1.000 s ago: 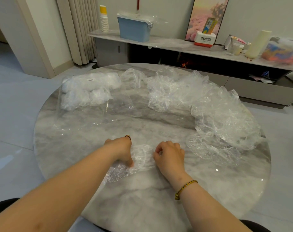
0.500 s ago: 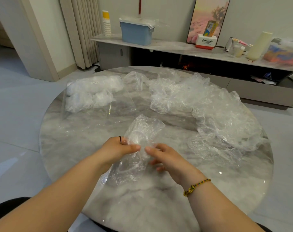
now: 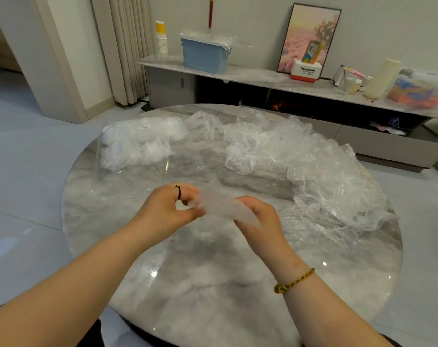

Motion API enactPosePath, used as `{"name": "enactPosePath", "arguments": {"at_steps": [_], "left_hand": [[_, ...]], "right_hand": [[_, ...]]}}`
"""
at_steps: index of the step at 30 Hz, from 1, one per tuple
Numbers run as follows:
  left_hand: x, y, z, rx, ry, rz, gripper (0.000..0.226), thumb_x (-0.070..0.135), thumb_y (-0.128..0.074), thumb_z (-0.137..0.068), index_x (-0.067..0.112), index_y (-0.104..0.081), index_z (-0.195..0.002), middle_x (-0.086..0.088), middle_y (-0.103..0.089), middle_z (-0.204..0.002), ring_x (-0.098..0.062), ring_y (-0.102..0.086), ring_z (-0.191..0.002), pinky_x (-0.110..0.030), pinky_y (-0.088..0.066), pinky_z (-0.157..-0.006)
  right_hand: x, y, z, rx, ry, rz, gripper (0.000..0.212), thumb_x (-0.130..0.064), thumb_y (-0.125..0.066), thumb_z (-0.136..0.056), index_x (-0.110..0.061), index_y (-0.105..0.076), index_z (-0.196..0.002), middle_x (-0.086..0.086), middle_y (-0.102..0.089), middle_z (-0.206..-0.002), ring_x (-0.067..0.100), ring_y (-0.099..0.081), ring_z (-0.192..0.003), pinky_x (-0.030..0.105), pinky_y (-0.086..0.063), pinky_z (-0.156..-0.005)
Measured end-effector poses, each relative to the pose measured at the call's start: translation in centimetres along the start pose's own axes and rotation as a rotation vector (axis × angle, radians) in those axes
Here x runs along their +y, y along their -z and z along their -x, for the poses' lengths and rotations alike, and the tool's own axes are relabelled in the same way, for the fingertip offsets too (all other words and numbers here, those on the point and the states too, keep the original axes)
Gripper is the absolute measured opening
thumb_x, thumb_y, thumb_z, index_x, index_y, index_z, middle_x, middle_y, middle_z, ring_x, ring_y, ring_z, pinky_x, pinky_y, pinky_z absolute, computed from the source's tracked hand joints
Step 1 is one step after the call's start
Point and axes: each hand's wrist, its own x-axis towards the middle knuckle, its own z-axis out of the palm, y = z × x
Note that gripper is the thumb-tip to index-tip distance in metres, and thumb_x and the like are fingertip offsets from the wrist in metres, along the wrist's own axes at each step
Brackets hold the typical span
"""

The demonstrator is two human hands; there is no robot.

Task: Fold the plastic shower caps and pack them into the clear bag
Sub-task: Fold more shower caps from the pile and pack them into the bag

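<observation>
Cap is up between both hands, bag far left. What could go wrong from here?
The shower cap is thin film, pinched by the left hand and held by the right hand; it may slip or unfold.
The clear bag lies far left on the table, its empty end flat; opening it likely costs one hand.
The loose pile beside the right hand could snag.

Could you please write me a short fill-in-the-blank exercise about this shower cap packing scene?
1. The left hand and right hand hold one shower cap ____ them.
2. The clear bag lies on the table to the ____ of the loose cap pile.
3. The braided bracelet is on the ____ wrist.
Missing words: between; left; right.
</observation>
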Motion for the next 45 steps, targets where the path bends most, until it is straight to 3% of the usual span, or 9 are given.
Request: {"name": "enactPosePath", "arguments": {"at_steps": [4, 9, 17, 21, 25, 29, 36, 41, 45], "left_hand": [[-1.4, 0.7, 1.2, 0.021, -0.303, -0.343, 0.019, 0.036, -0.052, -0.073, 0.033, -0.062, -0.089, 0.031, -0.055, -0.106, 0.0, -0.053, -0.087, 0.0, -0.034, -0.078], [-5.3, -0.4, 4.1, -0.218, -0.287, -0.467, 0.017, 0.023, -0.065, -0.048, 0.026, -0.072, -0.062, 0.011, -0.071, -0.072, -0.001, -0.061, -0.065, -0.01, -0.048, -0.055], [-7.6, -1.2, 4.7, -0.24, -0.175, -0.312, 0.036, 0.044, -0.048, -0.06, 0.017, -0.072, -0.064, 0.007, -0.068, -0.076, -0.006, -0.058, -0.079, -0.005, -0.041, -0.075], [-7.5, -2.0, 4.5, -0.12, 0.116, -0.14, 0.052, 0.036, -0.065, -0.079, 0.016, -0.031, -0.045, 0.005, -0.035, -0.051, -0.008, -0.044, -0.054, -0.016, -0.032, -0.052], [-7.3, -3.0, 3.7, -0.017, 0.243, -0.158, 0.057, 0.027, -0.064, -0.085, 0.02, -0.036, -0.036, 0.007, -0.033, -0.044, -0.004, -0.042, -0.048, -0.014, -0.03, -0.052], [-6.3, -3.7, 3.4, 0.057, 0.274, -0.246, 0.042, 0.032, -0.068, -0.082, 0.023, -0.039, -0.052, 0.011, -0.041, -0.049, -0.007, -0.043, -0.056, -0.015, -0.03, -0.058], [-6.7, -5.4, 3.5, 0.131, -0.412, -0.544, 0.031, 0.036, -0.022, -0.1, 0.021, -0.049, -0.108, 0.004, -0.051, -0.118, -0.015, -0.046, -0.109, -0.024, -0.018, -0.106], [-6.8, -5.9, 3.5, -0.098, -0.25, -0.712, 0.05, 0.027, -0.02, -0.099, 0.015, -0.066, -0.111, 0.0, -0.069, -0.11, -0.011, -0.047, -0.113, -0.024, -0.01, -0.108], [-6.9, -6.4, 3.6, -0.2, -0.132, -0.778, 0.048, 0.03, -0.035, -0.078, 0.014, -0.07, -0.107, 0.001, -0.069, -0.11, -0.014, -0.063, -0.105, -0.025, -0.012, -0.104]], "right_hand": [[2.0, -0.5, 0.8, 0.043, 0.408, 0.343, 0.015, -0.017, -0.059, -0.074, -0.027, -0.055, -0.084, -0.009, -0.06, -0.098, 0.009, -0.048, -0.093, 0.003, -0.031, -0.09], [3.7, -1.7, 2.7, -0.157, 0.478, 0.552, 0.022, -0.008, -0.046, -0.066, -0.021, -0.058, -0.08, 0.003, -0.064, -0.085, 0.015, -0.044, -0.083, 0.021, -0.036, -0.071], [3.9, -2.3, 4.4, -0.383, 0.19, 0.62, 0.04, -0.039, -0.037, -0.066, -0.017, -0.069, -0.073, -0.007, -0.068, -0.076, 0.011, -0.055, -0.08, 0.014, -0.031, -0.077], [3.2, -2.3, 3.9, -0.373, -0.141, 0.527, 0.049, -0.065, -0.028, -0.068, -0.022, -0.038, -0.049, -0.008, -0.041, -0.057, 0.005, -0.04, -0.07, 0.015, -0.024, -0.075], [3.1, -3.2, 3.4, -0.226, -0.326, 0.48, 0.052, -0.027, -0.046, -0.095, -0.018, -0.028, -0.047, -0.003, -0.04, -0.043, 0.006, -0.035, -0.056, 0.023, -0.023, -0.071], [3.9, -3.8, 3.2, -0.123, -0.41, 0.355, 0.01, -0.011, -0.049, -0.09, -0.02, -0.05, -0.086, -0.009, -0.043, -0.059, 0.014, -0.044, -0.067, 0.024, -0.035, -0.077], [4.0, -3.9, 2.7, -0.152, -0.432, 0.331, 0.043, -0.006, -0.049, -0.088, -0.017, -0.041, -0.128, -0.01, -0.045, -0.067, 0.008, -0.044, -0.068, 0.028, -0.039, -0.086], [4.3, -3.5, 2.3, -0.149, -0.442, 0.301, 0.054, -0.003, -0.052, -0.087, -0.017, -0.033, -0.136, -0.012, -0.043, -0.078, -0.001, -0.043, -0.066, 0.007, -0.036, -0.06], [4.4, -3.5, 2.6, -0.076, -0.349, 0.438, 0.067, 0.002, -0.049, -0.086, -0.016, -0.021, -0.144, 0.001, -0.035, -0.128, 0.006, -0.048, -0.097, 0.005, -0.034, -0.082]]}}
